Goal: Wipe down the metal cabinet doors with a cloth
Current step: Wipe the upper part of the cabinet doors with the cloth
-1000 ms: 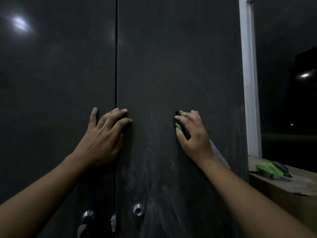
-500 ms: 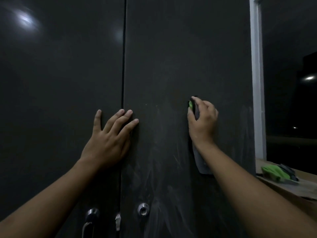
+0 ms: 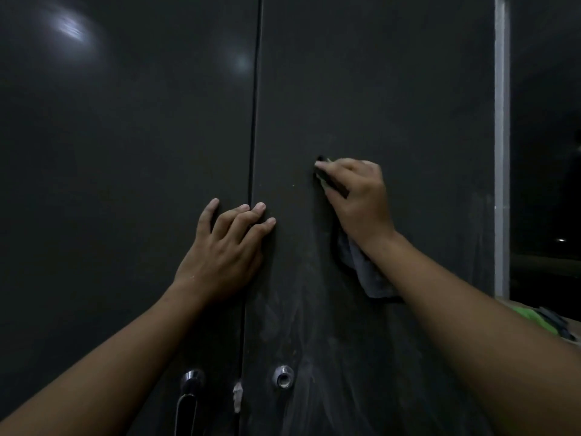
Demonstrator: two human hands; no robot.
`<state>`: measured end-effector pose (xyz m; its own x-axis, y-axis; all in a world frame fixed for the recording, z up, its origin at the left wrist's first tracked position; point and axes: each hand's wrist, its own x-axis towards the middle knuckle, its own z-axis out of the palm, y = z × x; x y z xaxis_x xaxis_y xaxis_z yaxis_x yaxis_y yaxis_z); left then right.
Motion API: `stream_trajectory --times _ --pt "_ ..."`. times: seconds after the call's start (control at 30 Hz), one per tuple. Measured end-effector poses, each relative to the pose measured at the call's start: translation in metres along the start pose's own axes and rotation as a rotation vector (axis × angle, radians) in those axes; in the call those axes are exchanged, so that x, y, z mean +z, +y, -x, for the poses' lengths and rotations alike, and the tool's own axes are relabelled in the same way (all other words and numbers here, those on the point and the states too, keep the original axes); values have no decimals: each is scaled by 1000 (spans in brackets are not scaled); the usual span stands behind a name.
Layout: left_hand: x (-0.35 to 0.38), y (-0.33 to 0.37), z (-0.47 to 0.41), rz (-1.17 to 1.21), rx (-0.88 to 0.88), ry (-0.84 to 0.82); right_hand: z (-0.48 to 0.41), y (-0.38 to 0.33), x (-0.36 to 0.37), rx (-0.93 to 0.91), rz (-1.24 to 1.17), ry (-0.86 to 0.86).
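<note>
Head view, dim light: 2 dark metal cabinet doors fill the frame, meeting at a thin vertical seam. The left hand (image 3: 224,256) lies flat across that seam, fingers spread and only slightly bent, palm on the left door (image 3: 125,152) and fingertips on the right door (image 3: 393,89); its grip is loose and holds nothing. The right hand (image 3: 358,196) sits higher, on the right door, its grip closed round a grey cloth (image 3: 367,275) that it presses to the metal. A tail of the cloth hangs down beside the wrist against the door. Pale, dusty smears streak the lower part of the right door. Near the bottom, a shiny handle (image 3: 188,391) is on the left door and a round lock (image 3: 283,376) is on the right. A pale window frame (image 3: 500,152) runs up the right edge, with a green object (image 3: 540,319) lying on a ledge below it.
</note>
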<state>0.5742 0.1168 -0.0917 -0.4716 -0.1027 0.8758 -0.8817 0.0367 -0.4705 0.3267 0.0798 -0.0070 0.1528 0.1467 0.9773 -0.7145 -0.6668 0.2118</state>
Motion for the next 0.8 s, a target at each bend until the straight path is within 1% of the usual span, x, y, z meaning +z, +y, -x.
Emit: stream_trajectory --times 0.03,0.07,0.1,0.2,0.33,0.4,0.43,0.47,0.5,0.6,0.63,0.7,0.8 --pt "0 -1 0 -2 6 -3 -6 -8 7 76 -28 19" --pt "0 -1 0 1 9 -5 -9 -17 14 98 -46 19" --pt "1 -1 0 7 11 -7 -8 -26 20 77 -54 0" --pt "2 -1 2 38 16 3 4 -45 24 -99 -82 -147" --pt "3 -2 6 128 -7 75 17 -40 12 -310 -132 -357" --pt "3 -2 8 163 -12 83 13 -31 4 -412 -132 -416" --pt "3 -1 9 169 -6 88 8 -26 2 -453 -112 -413" --pt "3 0 11 170 2 102 2 -23 2 -459 -85 -382" --pt "5 0 12 172 4 121 -5 -23 4 -411 -63 -327" --pt "7 1 15 196 -10 154 -19 -40 23 -135 -56 -134" --pt "7 1 16 189 -5 162 -19 -49 30 -97 -73 -112" --pt "8 0 17 168 19 171 -12 -60 39 -120 -108 -149" --pt "8 -1 19 155 40 175 1 -60 38 -226 -149 -240"
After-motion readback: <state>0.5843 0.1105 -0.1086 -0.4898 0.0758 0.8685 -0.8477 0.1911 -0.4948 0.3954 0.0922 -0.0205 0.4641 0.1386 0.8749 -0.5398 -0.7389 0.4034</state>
